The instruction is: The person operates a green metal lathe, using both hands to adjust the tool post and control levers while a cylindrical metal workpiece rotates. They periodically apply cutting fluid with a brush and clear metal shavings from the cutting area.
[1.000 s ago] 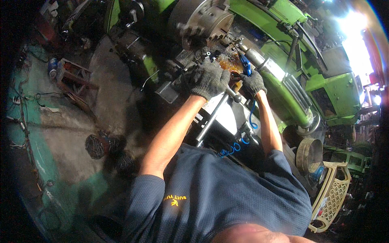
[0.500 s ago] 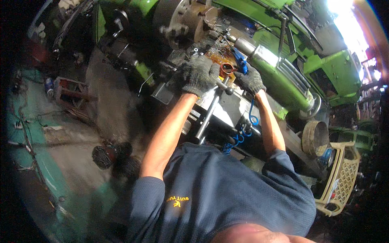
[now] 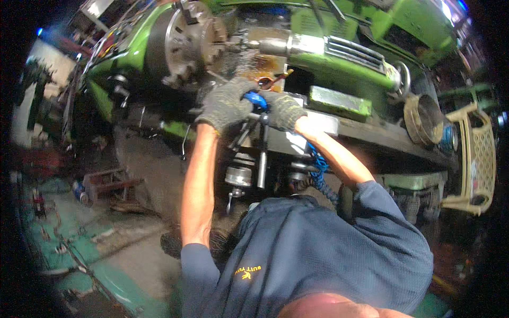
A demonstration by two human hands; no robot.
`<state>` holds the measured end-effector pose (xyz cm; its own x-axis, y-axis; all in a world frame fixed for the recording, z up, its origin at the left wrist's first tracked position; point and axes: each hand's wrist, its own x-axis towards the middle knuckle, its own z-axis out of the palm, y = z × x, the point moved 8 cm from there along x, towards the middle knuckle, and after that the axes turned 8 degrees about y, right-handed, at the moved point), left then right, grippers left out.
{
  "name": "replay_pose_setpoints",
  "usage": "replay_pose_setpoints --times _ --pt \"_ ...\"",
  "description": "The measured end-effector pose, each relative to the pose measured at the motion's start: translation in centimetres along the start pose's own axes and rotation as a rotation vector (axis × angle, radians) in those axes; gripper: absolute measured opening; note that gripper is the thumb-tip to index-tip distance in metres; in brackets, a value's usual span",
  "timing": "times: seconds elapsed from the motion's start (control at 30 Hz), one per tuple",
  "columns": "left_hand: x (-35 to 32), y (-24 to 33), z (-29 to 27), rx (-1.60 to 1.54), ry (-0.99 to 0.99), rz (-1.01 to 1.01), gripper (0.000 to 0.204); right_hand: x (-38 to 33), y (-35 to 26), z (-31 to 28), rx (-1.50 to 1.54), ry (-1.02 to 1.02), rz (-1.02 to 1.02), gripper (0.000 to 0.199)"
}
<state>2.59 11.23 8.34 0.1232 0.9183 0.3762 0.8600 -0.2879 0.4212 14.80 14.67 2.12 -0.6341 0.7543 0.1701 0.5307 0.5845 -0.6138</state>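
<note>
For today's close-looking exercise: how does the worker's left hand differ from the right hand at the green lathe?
The left hand lies nearer the round chuck; the right hand lies nearer the green block. The left forearm runs almost straight up the picture; the right forearm slants. Both wear grey knit gloves and meet at a blue part.

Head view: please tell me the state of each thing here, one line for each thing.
Left hand: gloved, laid on the blue part, grip unclear.
Right hand: gloved, at the blue part, grip unclear.
Blue part: between both hands, mostly hidden.
Lathe chuck: no workpiece visible in it; motion cannot be told.
Yellow basket: at the right; contents unclear.
Blue coiled hose: hanging below the right forearm.
</note>
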Motion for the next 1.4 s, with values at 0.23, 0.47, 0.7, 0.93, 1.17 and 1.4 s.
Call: replay_pose_setpoints --times 0.23,0.47,0.7,0.93,1.17,1.4 --pt "0.1 0.8 0.7 0.052 0.014 0.062 0.033 -4.0 3.5 -6.0 0.172 0.108 0.026 0.059" --pt "0.0 1.5 0.1 0.045 0.127 0.017 0.026 -15.1 23.6 -32.8 -0.812 1.057 0.479 0.057" --pt "0.1 0.9 0.9 0.028 0.035 0.005 0.027 -18.2 44.8 -36.2 -0.812 0.896 1.066 0.061" --pt "-0.2 0.5 0.2 -0.082 0.033 0.094 0.031 -19.3 44.0 -37.5 -0.989 0.817 1.122 0.051" --pt "-0.8 -1.2 1.1 -0.089 -0.053 -0.008 0.039 -15.9 40.3 -36.2 -0.913 0.867 1.164 0.059" --pt "-0.4 -0.9 0.9 -0.072 -0.019 0.008 0.032 -17.7 42.4 -37.7 -0.921 0.842 1.177 0.063"
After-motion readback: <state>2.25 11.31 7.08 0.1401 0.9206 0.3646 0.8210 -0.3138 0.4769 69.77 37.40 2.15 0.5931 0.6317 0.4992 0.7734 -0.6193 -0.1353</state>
